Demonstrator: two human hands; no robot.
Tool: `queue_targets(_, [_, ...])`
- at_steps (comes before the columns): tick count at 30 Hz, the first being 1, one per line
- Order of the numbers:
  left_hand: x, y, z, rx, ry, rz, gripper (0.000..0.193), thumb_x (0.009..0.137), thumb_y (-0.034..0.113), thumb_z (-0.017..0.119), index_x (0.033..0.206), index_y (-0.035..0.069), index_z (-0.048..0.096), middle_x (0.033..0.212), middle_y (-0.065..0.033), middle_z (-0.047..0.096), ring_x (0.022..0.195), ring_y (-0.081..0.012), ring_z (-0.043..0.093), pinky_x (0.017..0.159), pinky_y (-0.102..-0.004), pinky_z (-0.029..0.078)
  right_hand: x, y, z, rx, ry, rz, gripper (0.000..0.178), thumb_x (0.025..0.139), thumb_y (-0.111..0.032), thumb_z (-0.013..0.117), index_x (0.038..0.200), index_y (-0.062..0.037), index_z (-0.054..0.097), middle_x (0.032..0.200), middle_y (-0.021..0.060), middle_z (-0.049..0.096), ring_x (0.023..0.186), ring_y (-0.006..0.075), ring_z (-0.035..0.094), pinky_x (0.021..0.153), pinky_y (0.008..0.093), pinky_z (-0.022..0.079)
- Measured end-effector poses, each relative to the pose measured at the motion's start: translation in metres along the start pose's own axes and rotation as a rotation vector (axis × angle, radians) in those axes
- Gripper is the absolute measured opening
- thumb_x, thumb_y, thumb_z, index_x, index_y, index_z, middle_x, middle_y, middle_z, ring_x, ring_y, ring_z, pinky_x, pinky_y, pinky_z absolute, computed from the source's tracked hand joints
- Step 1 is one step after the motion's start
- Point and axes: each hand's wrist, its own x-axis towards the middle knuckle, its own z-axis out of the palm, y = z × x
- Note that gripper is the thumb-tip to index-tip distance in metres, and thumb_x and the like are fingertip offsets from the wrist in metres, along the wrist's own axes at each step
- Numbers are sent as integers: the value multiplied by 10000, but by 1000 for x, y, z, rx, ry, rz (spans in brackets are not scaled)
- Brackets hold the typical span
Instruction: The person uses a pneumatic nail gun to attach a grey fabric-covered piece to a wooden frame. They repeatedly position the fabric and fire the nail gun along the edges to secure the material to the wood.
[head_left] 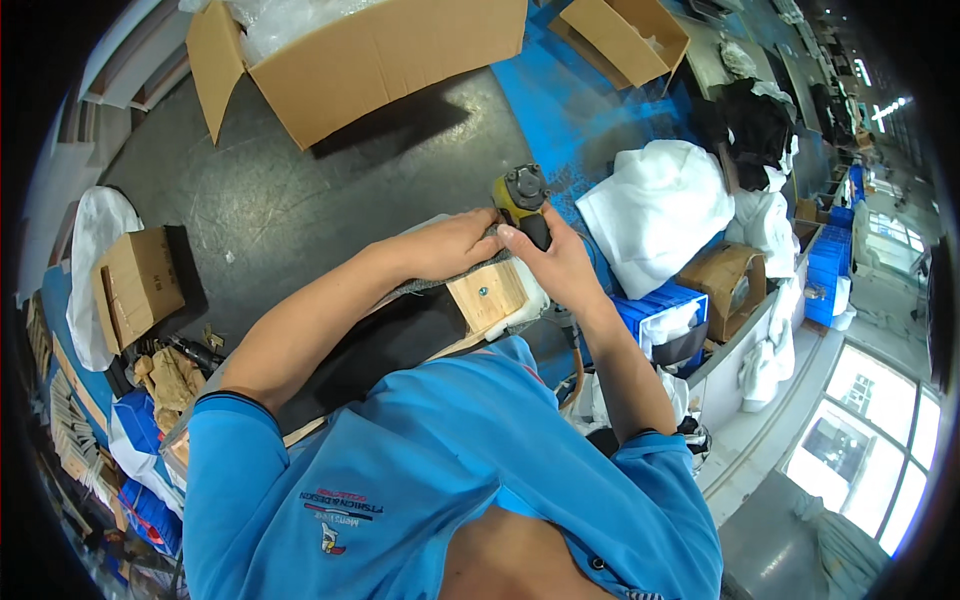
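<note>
My right hand [562,265] is wrapped around the black grip of a yellow and black air staple gun [522,192], which has an air hose [577,375] hanging below it. The gun's nose is hidden. Just left of it, my left hand [450,245] is bent over the edge of a wooden frame, gripping the grey fabric [425,287] there; its fingertips are partly hidden. That frame lies against my body, with a pale wood block [488,294] bearing a small metal fitting at its right end and a black sheet [375,365] across its middle. White padding [530,305] wraps the frame's corner.
A large cardboard box [390,65] with clear plastic stands at the far side of the dark table [290,200]. Smaller boxes are at left [140,285] and far right [625,40]. White padding [660,205] and a blue bin [665,315] lie to my right.
</note>
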Motion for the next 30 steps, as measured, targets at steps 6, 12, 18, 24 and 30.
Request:
queue_targets(6, [-7,14,-1,-16,9,-59,416,1107,366,504,1356,33,473,1236,-305,652,1195,-472,613,1014,-521,479,-67,-36,-55,114,-25,88,297,993,-203,735,1162,38,699,749,1,669,614,76,584,573,264,474])
queue_targets(12, [-8,8,4,12,9,-14,552,1049,392,613,1382,16,384,1209,-308,664,1129,-459,660,945,-512,509,-82,-65,-21,-31,-68,87,266,1011,-217,704,1110,29,703,774,13,673,616,79,612,574,265,488])
queue_targets(18, [-7,14,1,-45,-37,-30,593,973,270,726,1380,65,346,1313,-302,608,1201,-463,618,1002,-508,479,-88,-59,-13,-153,-71,186,285,1007,-247,697,1055,33,712,716,40,672,582,103,612,552,281,482])
queue_targets(24, [-10,17,4,-17,-50,30,676,939,289,770,1428,70,357,1359,-280,602,1229,-437,618,1035,-484,480,-95,-42,-7,-337,-26,124,325,967,-261,716,999,63,707,671,154,672,580,243,639,586,381,507])
queue_targets(30, [-11,-56,-32,-702,-254,-78,677,1130,552,372,1630,96,410,1646,-112,443,1494,-260,442,1257,-412,321,-100,-29,-6,-241,21,48,327,950,-255,724,1050,56,719,757,216,701,704,333,701,678,433,535])
